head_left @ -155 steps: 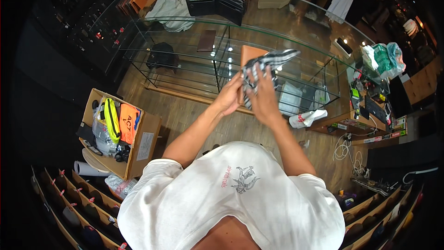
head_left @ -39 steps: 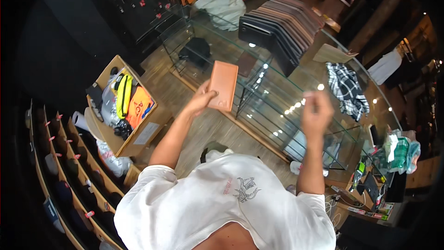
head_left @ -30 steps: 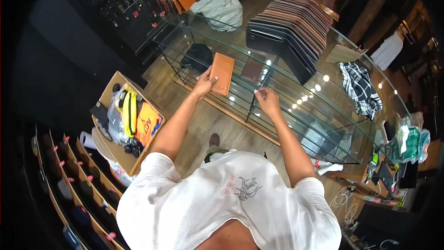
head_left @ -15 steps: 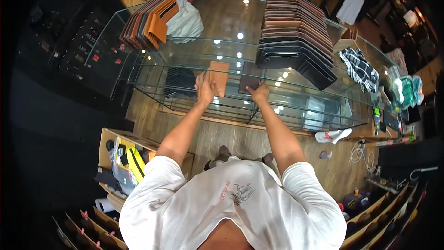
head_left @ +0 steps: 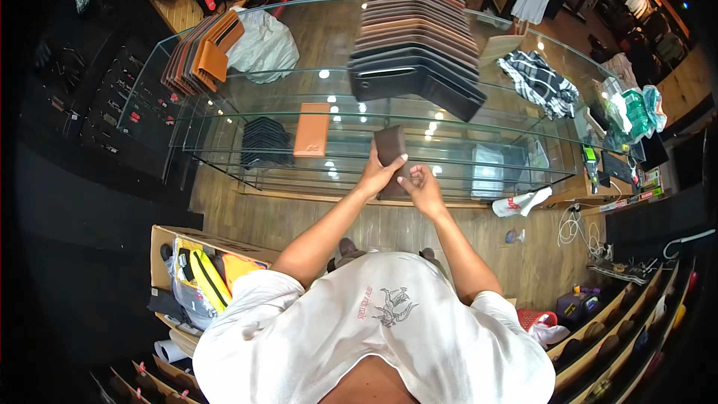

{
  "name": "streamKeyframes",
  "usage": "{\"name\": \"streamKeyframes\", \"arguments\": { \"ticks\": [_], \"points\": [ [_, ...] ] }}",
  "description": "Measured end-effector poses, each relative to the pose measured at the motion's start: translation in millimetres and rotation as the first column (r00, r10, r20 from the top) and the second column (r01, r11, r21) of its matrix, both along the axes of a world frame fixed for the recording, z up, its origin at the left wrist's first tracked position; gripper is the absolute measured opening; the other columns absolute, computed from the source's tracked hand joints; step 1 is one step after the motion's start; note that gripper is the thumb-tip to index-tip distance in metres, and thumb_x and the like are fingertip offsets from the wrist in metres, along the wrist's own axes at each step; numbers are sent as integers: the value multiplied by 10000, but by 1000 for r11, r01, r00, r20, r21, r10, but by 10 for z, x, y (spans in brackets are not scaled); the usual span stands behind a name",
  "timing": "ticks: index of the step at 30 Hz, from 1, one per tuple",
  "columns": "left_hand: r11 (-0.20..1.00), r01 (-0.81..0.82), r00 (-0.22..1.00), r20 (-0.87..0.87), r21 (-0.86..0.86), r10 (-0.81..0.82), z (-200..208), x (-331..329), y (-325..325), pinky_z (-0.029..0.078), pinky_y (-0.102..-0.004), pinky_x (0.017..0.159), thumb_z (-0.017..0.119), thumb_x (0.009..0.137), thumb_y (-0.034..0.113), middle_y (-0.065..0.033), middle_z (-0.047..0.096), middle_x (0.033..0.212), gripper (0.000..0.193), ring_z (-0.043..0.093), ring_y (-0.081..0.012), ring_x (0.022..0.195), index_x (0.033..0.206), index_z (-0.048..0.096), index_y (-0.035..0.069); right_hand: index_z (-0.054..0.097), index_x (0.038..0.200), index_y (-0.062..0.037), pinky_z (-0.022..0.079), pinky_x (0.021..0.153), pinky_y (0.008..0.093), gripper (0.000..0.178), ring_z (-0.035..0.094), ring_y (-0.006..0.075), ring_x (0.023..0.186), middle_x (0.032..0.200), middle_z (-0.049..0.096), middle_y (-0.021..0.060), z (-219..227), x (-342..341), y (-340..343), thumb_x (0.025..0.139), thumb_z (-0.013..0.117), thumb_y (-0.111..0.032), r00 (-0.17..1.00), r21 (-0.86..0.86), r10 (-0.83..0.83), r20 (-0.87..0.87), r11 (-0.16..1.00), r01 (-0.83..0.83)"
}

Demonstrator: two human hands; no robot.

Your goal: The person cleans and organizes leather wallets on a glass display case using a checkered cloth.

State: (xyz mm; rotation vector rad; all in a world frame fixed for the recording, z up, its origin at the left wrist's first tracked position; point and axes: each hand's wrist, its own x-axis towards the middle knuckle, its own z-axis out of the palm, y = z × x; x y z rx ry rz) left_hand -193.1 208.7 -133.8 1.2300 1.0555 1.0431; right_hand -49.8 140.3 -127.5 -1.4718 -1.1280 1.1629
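Observation:
A folded dark brown wallet [head_left: 390, 145] is held up over the front of the glass display case [head_left: 329, 75]. My left hand [head_left: 376, 175] grips it from the left, thumb across its face. At its lower right edge, my right hand [head_left: 425, 190] has curled fingers, with the thumb against the wallet. Left of my hands, a tan wallet [head_left: 311, 129] lies flat on the glass. Beyond them stands a long row of bifold wallets [head_left: 415, 60], half open, running from black in front to browns behind.
Another row of tan and brown wallets [head_left: 202, 56] stands at the far left, beside a crumpled white bag [head_left: 263, 45]. Dark folded items [head_left: 265, 144] sit on the left. A checked cloth [head_left: 538, 84] lies on the right. A cardboard box [head_left: 161, 254] stands by my left arm.
My left hand has let go of the tan wallet and taken hold of the dark brown one. That wallet is lifted nearer to me, and both hands have come together at it.

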Motion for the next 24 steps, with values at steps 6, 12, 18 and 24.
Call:
{"name": "streamKeyframes", "arguments": {
  "ticks": [6,12,18,24],
  "points": [
    [961,138,950,307,-238,-60,188,815,-456,526,-331,897,696,943,179,-91,645,1173,450,623,-163,1041,1303,486,11,506,1260,-63,473,722,248,352,568,82,865,995,626,18,320,1057,-510,978,647,-221,949,-185,37,-313,978,-99],
    [927,303,837,527,-221,-148,357,1499,-800,515,-346,959,486,1053,299,-75,631,1219,382,623,-172,1093,1327,511,33,523,1321,-87,528,831,321,340,625,131,1018,1121,659,52,512,2043,-746,1014,586,-218,891,-245,46,-452,954,-173],
    [966,76,929,369,-245,21,605,2067,-1072,381,-331,1100,462,1060,307,-109,422,1505,618,451,-199,1347,1562,204,54,542,1280,-105,508,797,303,341,597,89,959,1124,631,4,567,2322,-825,992,628,-267,852,-168,120,-509,957,-235],
    [995,84,996,38,-52,-82,611,2121,-1040,293,-371,1156,714,868,510,-247,269,1565,1095,322,-294,1436,1579,42,18,567,1198,-44,530,720,266,290,631,95,858,1071,647,47,691,2370,-883,940,665,-129,935,-19,155,-317,985,-170]
  ]
}}
